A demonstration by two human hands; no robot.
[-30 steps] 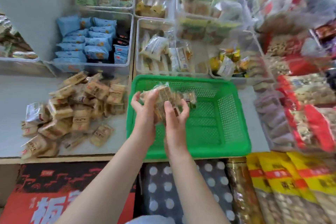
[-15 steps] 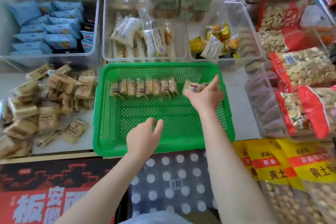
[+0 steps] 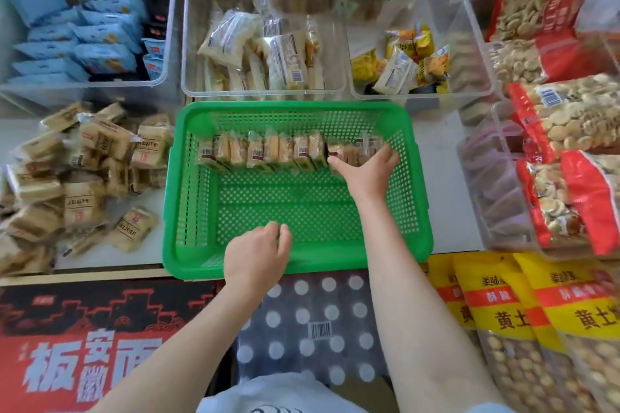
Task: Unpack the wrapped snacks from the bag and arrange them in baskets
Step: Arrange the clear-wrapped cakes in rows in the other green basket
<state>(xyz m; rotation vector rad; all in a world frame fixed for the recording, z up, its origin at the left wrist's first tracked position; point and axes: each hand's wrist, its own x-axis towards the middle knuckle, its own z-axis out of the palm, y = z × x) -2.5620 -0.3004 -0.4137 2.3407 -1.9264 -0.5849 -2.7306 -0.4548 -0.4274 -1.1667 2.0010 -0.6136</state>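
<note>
Snacks (image 3: 268, 151) rowed in basket (image 3: 295, 111); right hand (image 3: 365, 171) spread, pressing row's end.

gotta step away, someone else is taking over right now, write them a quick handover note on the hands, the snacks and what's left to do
Right hand: reaching into the green basket, fingers on the right end of the snack row, pressing the last packs against the far wall.
Left hand: empty, fingers loosely curled, over the basket's near rim.
Done: one row of wrapped snacks stands on edge along the far wall of the basket; the rest of its floor is bare.
Left: the loose pile of wrapped snacks on the counter left of the basket needs arranging in more rows. No bag can be made out.
</note>
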